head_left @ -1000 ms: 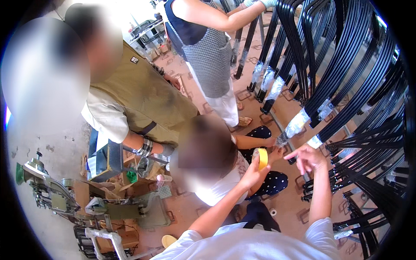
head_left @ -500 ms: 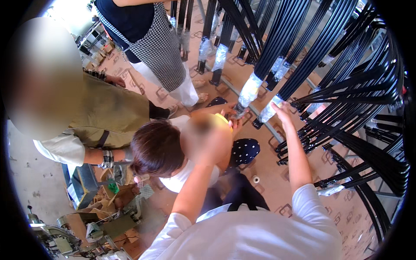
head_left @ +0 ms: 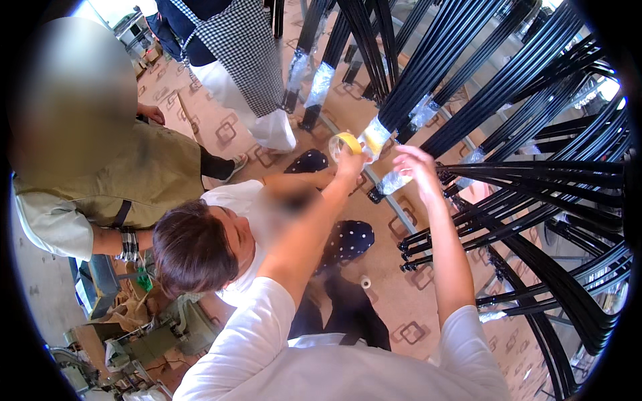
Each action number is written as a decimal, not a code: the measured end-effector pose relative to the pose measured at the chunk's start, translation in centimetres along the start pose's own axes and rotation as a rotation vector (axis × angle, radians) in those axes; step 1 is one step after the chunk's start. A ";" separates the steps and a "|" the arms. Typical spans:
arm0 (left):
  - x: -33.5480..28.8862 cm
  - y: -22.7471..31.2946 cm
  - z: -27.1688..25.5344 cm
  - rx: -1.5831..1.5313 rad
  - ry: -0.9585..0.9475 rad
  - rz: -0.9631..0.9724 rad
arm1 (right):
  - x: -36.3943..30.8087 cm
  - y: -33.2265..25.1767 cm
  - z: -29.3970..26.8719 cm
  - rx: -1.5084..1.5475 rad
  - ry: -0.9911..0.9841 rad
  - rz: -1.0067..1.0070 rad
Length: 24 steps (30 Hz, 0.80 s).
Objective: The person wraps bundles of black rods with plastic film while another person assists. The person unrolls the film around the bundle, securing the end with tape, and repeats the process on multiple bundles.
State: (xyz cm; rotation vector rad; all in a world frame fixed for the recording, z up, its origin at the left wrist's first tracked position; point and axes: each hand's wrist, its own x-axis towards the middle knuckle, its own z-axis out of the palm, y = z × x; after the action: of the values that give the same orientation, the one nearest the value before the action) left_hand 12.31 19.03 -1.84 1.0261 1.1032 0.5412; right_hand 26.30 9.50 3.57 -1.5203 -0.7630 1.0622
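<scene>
Your R hand (head_left: 418, 170) is open, fingers loosely bent, nothing visibly held; L hand (head_left: 352, 160) grips yellow tape roll (head_left: 350, 140) by its near edge, prob. to keep the rest clear, near plastic-wrapped black bundle (head_left: 418, 80), far side.

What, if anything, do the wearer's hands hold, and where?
The left hand grips a yellow ring-shaped tape roll by its near edge; the right hand appears empty.

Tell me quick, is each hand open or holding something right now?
Left hand: closed, holding the yellow tape.
Right hand: open, nothing seen in it.
</scene>
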 end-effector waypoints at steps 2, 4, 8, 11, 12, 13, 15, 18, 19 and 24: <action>0.1 -0.4 0.0 -0.068 -0.005 0.006 | 0.6 0.2 1.3 -0.018 -0.169 0.077; -0.5 -0.3 -0.4 -0.099 0.004 0.005 | 0.9 0.0 2.1 -0.016 -0.263 0.064; -2.2 2.2 -2.1 -0.020 -0.045 -0.104 | -0.7 2.7 -1.8 0.145 0.448 -0.067; 2.9 -0.1 -2.9 0.218 -0.041 0.182 | -0.9 6.2 -2.9 0.024 0.914 -0.100; 5.9 -1.7 -2.9 0.296 -0.076 0.267 | 0.0 8.2 -3.2 0.086 0.784 -0.190; 8.9 -3.2 -2.9 0.368 -0.104 0.355 | 1.1 10.1 -3.8 0.141 0.655 -0.269; 10.7 -0.8 -1.0 0.647 -0.225 0.345 | -0.5 5.5 -2.0 0.454 0.244 -0.129; 15.5 -1.0 -1.5 0.306 -0.585 0.233 | 0.9 6.1 -1.7 0.314 0.164 -0.140; 13.3 1.5 -1.5 0.520 -0.602 0.221 | 1.5 6.7 -2.1 0.240 0.197 -0.170; 12.4 -0.7 -1.6 0.552 -0.595 0.342 | 4.6 9.8 -6.5 -0.390 0.582 -0.163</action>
State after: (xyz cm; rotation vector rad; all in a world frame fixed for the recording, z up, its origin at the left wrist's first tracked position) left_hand 15.71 29.21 -8.34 1.7411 0.5434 0.1619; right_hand 33.38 8.90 -6.90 -1.9333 -0.6824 0.3177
